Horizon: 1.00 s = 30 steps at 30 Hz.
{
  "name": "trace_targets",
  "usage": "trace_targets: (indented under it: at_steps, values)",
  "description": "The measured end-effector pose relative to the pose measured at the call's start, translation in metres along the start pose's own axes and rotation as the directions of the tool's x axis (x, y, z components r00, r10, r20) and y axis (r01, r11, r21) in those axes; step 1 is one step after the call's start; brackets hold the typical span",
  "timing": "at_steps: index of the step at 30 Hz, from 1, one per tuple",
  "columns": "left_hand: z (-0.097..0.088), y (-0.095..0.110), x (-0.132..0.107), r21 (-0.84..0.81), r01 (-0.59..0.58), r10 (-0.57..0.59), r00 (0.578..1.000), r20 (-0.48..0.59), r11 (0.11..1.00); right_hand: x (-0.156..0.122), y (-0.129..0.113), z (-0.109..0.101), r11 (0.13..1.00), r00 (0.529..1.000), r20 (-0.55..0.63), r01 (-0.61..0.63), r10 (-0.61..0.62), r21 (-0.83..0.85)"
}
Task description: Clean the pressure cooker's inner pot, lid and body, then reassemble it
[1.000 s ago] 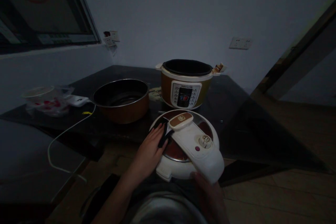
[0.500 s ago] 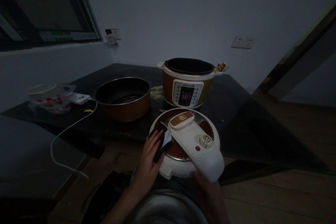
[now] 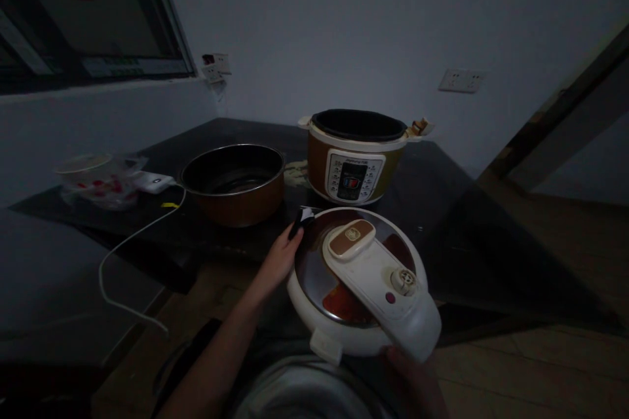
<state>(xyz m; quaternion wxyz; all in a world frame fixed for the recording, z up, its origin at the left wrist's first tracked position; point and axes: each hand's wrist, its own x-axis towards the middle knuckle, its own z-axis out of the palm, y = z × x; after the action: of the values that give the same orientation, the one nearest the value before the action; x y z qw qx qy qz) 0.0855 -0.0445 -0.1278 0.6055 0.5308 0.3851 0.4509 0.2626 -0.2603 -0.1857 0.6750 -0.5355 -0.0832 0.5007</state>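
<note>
A white pressure-cooker lid point(image 3: 339, 334) with a shiny reddish-brown top, a brown-capped handle and a round valve is tilted up before me. My right hand point(image 3: 410, 373) grips its near right edge from below; the fingers under it are hidden. At the far left rim, my left hand point(image 3: 285, 252) is closed around a small black-and-white cloth point(image 3: 299, 219) held against the lid's edge. Behind the lid stands the pressure cooker point(image 3: 358, 160), uncovered, its black inside and front control panel showing.
A brown round pan point(image 3: 236, 200) with a dark inside sits on the black table point(image 3: 457, 242). Left of it are a plastic-wrapped bowl point(image 3: 95, 180) and a white power strip point(image 3: 152, 182), whose cord point(image 3: 118, 249) hangs over the edge. Wall sockets point(image 3: 460, 80) are behind.
My left hand has moved with the cloth from the lid's left face up to its far left rim. The lid has shifted slightly right and toward me in view.
</note>
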Motion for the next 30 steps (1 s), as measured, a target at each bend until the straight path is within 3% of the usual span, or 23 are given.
trace_targets:
  at_steps: [7,11,16,21,26,30]
  values:
    - [0.019,0.016,0.046,-0.040,0.109,-0.102,0.986,0.132,0.993,-0.006,-0.005,0.000,0.999,0.999,-0.037,0.014,-0.012,0.031]
    - [0.016,0.026,0.046,-0.012,0.130,-0.126,0.978,0.166,0.991,-0.004,-0.007,0.000,1.000,0.998,-0.061,0.004,-0.005,-0.006]
    - [0.006,0.023,0.004,0.034,0.100,-0.102,0.991,0.082,0.994,-0.004,-0.008,0.002,1.000,0.998,-0.052,0.021,-0.021,0.007]
    - [0.007,-0.009,-0.065,0.086,0.057,-0.044,0.987,-0.153,0.995,-0.001,-0.006,0.003,1.000,0.997,-0.076,0.009,-0.009,0.002]
    - [0.019,-0.021,-0.113,0.207,-0.019,0.043,0.993,-0.112,0.978,0.001,-0.004,0.004,0.998,0.994,-0.102,0.039,-0.043,-0.039]
    - [0.021,-0.014,-0.103,0.383,-0.197,0.227,0.973,-0.034,0.902,-0.001,-0.004,0.004,0.997,0.991,-0.109,0.080,-0.082,-0.018]
